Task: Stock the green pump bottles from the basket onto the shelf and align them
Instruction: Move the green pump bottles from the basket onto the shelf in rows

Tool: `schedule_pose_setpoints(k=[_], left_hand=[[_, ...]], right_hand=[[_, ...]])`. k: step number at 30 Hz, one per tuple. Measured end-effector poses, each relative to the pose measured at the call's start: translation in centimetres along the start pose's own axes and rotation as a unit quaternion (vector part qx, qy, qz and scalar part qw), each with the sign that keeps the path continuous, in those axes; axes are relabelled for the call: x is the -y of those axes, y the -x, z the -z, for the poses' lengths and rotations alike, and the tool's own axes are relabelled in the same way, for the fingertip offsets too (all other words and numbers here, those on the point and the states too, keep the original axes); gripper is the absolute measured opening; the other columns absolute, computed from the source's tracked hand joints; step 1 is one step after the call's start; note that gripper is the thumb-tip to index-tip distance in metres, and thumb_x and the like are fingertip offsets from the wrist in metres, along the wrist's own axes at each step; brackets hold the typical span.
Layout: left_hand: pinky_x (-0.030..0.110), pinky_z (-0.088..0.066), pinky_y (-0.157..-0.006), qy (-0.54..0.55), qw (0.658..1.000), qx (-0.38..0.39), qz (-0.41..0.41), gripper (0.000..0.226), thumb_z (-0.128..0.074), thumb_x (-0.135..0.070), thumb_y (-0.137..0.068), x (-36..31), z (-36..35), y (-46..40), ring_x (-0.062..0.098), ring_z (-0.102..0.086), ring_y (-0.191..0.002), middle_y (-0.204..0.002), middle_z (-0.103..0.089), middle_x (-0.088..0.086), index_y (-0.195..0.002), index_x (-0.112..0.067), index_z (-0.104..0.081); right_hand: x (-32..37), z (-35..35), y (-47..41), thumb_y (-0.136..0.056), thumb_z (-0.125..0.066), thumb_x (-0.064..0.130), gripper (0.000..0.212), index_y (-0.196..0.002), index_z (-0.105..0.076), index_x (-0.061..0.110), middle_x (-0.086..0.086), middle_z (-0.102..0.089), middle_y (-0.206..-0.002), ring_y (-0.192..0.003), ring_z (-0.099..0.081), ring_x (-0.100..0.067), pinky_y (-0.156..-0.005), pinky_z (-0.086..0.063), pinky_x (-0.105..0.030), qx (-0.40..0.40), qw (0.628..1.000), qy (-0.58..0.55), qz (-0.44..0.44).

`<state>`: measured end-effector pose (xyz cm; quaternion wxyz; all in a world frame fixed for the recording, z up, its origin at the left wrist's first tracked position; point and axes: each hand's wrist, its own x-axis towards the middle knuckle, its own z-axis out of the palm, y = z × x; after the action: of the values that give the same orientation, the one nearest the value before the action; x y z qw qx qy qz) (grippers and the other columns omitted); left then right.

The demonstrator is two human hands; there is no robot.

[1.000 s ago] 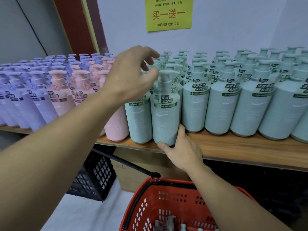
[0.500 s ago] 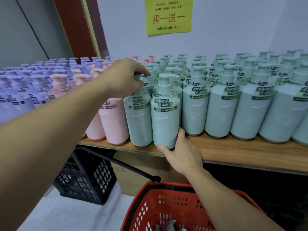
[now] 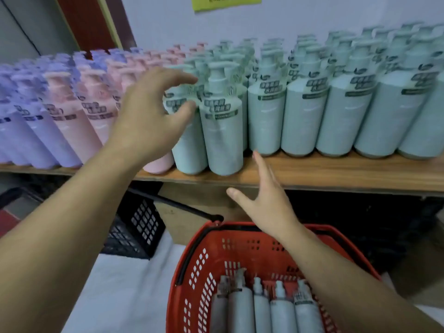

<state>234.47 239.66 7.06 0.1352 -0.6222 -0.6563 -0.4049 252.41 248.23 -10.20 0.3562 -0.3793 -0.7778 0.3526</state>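
Rows of green pump bottles [image 3: 305, 111] fill the right part of the wooden shelf [image 3: 312, 174]. Two stand further forward near the shelf's front edge: one [image 3: 224, 131] upright in the open, another [image 3: 188, 145] left of it, partly behind my left hand. My left hand [image 3: 153, 116] hovers with fingers spread in front of that left bottle, holding nothing. My right hand [image 3: 266, 203] is open below the shelf edge, apart from the bottles. The red basket [image 3: 192, 265] below holds several green pump bottles [image 3: 262, 311] lying side by side.
Pink bottles [image 3: 72, 121] and purple bottles [image 3: 21, 131] fill the shelf to the left. A black crate [image 3: 137, 229] sits on the floor under the shelf, left of the basket. A yellow sign [image 3: 225, 2] hangs on the wall.
My right hand has let go of the front green bottle and dropped below the shelf edge. My left hand came off the pump tops and opened. The view tilted down, showing the basket's bottles.
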Motion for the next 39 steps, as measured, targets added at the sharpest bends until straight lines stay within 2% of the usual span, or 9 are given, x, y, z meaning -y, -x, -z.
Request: schedule_pose_setpoints(k=[3, 6, 10, 14, 17, 22, 26, 31, 39], left_hand=[[0.022, -0.054, -0.083, 0.163, 0.986, 0.003, 0.047, 0.02, -0.063, -0.018, -0.088, -1.7, -2.9, 7.3, 0.007, -0.07, -0.089, -0.094, -0.073, -0.008, -0.106, -0.025, -0.069], [0.018, -0.053, -0.07, 0.25, 0.954, 0.092, 0.137, 0.012, -0.067, -0.022, -0.084, -2.5, -9.4, 14.6, 0.007, -0.068, -0.07, -0.078, -0.072, -0.01, -0.093, -0.026, -0.071], [0.017, -0.045, -0.063, 0.232, 0.875, 0.241, 0.351, 0.007, -0.072, -0.021, -0.081, -0.5, -20.7, 22.8, 0.003, -0.057, -0.064, -0.072, -0.065, -0.012, -0.085, -0.026, -0.068], [0.039, -0.055, -0.082, 0.17, 0.74, 0.353, 0.546, 0.037, -0.074, -0.028, -0.079, 3.8, -28.1, 30.2, 0.032, -0.068, -0.099, -0.107, -0.071, 0.012, -0.112, -0.013, -0.065], [0.039, -0.051, -0.096, 0.08, 0.712, 0.392, 0.577, 0.056, -0.065, -0.044, -0.084, 5.2, -30.4, 34.1, 0.03, -0.063, -0.113, -0.123, -0.066, 0.013, -0.13, -0.015, -0.058], [0.041, -0.036, -0.112, -0.019, 0.636, 0.46, 0.62, 0.117, -0.074, -0.066, -0.068, 5.5, -33.5, 38.2, 0.033, -0.034, -0.141, -0.153, -0.03, 0.017, -0.151, -0.003, -0.021], [0.042, -0.035, -0.109, -0.055, 0.639, 0.431, 0.635, 0.109, -0.08, -0.059, -0.064, 6.4, -35.5, 38.6, 0.033, -0.036, -0.136, -0.147, -0.033, 0.014, -0.145, -0.009, -0.026], [0.043, -0.04, -0.108, -0.057, 0.65, 0.417, 0.632, 0.119, -0.082, -0.063, -0.055, 8.1, -36.5, 39.7, 0.034, -0.04, -0.134, -0.147, -0.038, 0.016, -0.146, -0.009, -0.028], [0.045, -0.06, -0.081, 0.255, 0.651, 0.364, 0.616, 0.084, -0.089, -0.025, -0.042, 8.4, -30.8, 35.0, 0.024, -0.073, -0.089, -0.102, -0.074, 0.005, -0.119, -0.017, -0.057]], right_hand=[[-5.3, 0.7, 6.8, -0.088, -0.062, 0.049, 0.049, -0.134, -0.049, 0.044, 0.024, -0.055, -0.132, -0.123, -0.056, 0.001, -0.1, -0.048, -0.022, -0.073, 0.996, -0.021, 0.049], [-12.3, 1.3, 11.6, -0.089, -0.068, 0.032, 0.02, -0.108, -0.065, 0.037, 0.017, -0.069, -0.101, -0.095, -0.067, -0.002, -0.083, -0.055, -0.028, -0.036, 0.996, 0.03, -0.071], [-20.3, 0.6, 14.7, -0.085, -0.078, 0.021, 0.011, -0.09, -0.069, 0.02, 0.0, -0.068, -0.077, -0.064, -0.06, -0.01, -0.053, -0.043, -0.015, 0.122, 0.923, 0.028, -0.364], [-25.1, -2.5, 16.1, -0.09, -0.07, 0.028, 0.028, -0.072, -0.053, 0.016, -0.001, -0.042, -0.052, -0.045, -0.042, -0.016, -0.045, -0.031, -0.021, 0.245, 0.857, 0.059, -0.449], [-27.3, -4.9, 16.4, -0.091, -0.067, 0.035, 0.026, -0.098, -0.054, 0.013, -0.001, -0.045, -0.064, -0.052, -0.045, -0.015, -0.045, -0.036, -0.022, 0.275, 0.823, 0.098, -0.488], [-30.8, -8.7, 18.8, -0.09, -0.071, 0.04, 0.066, -0.14, -0.047, 0.003, -0.012, -0.06, -0.132, -0.096, -0.056, -0.018, -0.059, -0.043, -0.022, 0.279, 0.788, 0.097, -0.54], [-32.8, -11.2, 18.8, -0.084, -0.076, 0.04, 0.066, -0.137, -0.055, 0.007, -0.012, -0.06, -0.136, -0.121, -0.06, -0.025, -0.097, -0.051, -0.033, 0.266, 0.804, 0.131, -0.515], [-33.6, -12.2, 17.8, -0.079, -0.072, 0.04, 0.057, -0.129, -0.056, 0.019, -0.01, -0.065, -0.125, -0.113, -0.064, -0.029, -0.094, -0.053, -0.035, 0.184, 0.829, 0.201, -0.488], [-32.9, -13.0, 18.2, -0.087, -0.065, 0.036, 0.042, -0.125, -0.06, 0.019, -0.008, -0.063, -0.124, -0.112, -0.06, -0.029, -0.091, -0.05, -0.033, 0.175, 0.859, 0.286, -0.386]])
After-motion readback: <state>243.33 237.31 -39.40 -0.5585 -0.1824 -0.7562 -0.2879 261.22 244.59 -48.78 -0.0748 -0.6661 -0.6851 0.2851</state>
